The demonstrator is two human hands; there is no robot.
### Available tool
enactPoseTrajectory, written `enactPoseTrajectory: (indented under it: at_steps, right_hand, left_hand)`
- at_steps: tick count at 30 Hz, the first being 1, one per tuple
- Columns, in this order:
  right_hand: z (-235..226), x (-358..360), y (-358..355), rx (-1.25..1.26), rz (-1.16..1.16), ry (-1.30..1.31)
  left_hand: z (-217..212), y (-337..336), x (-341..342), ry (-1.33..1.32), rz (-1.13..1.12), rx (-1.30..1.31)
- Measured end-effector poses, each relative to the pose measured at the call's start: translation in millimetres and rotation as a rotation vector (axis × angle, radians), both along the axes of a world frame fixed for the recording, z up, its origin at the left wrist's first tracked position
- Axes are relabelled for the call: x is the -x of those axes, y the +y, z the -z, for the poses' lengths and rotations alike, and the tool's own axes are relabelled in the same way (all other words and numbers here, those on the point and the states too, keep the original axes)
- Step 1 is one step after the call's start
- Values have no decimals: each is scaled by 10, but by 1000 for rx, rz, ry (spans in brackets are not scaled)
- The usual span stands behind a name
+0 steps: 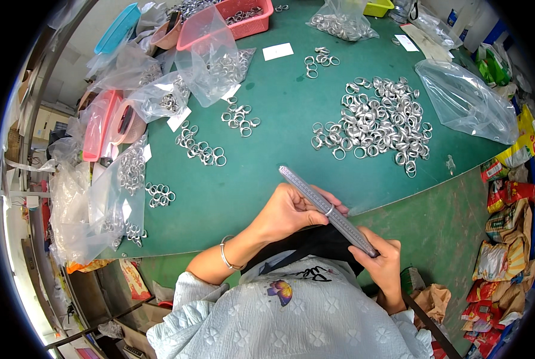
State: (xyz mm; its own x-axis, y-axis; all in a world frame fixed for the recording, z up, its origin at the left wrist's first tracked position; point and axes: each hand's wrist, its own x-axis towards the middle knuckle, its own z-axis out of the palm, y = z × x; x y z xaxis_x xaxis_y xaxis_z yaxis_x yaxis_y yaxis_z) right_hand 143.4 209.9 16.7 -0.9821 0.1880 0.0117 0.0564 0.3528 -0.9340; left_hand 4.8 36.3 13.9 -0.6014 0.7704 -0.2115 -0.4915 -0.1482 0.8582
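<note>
A grey tapered ring mandrel (pixel 306 191) with fine markings slants across my front, just over the table's near edge. Around its middle sits a silver ring (pixel 329 210). My left hand (pixel 294 210), with a bangle on its wrist, is closed about the mandrel, thumb and fingertips pinching at that ring. At the mandrel's lower end, my right hand (pixel 382 258) grips it. A large pile of silver rings (pixel 384 116) lies on the green table beyond my hands, to the right. Smaller groups of rings (pixel 201 149) are spread to the left.
Clear bags of rings (pixel 210 75) and a pink basket (pixel 252 24) crowd the left and far side. An unfilled-looking plastic bag (pixel 468 102) lies right of the pile. White paper slips (pixel 278 51) rest on the table (pixel 261 119). Colourful packets (pixel 497 227) line the floor at right.
</note>
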Motion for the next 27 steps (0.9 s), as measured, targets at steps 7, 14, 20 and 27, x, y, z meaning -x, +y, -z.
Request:
enactPoseTrajectory:
  at_steps: [7, 14, 20, 27]
  right_hand:
    - [21, 22, 1, -2, -22, -81]
    - [96, 77, -76, 27, -41, -79]
    - [241, 73, -160, -155, -7, 25]
    - [432, 77, -119, -94, 32, -26]
  left_hand:
    - [7, -40, 15, 15, -1, 18]
    - [75, -108, -130, 65, -194, -97]
    - [63, -410, 223, 44, -683, -338]
    - [356, -890, 197, 235, -631, 191]
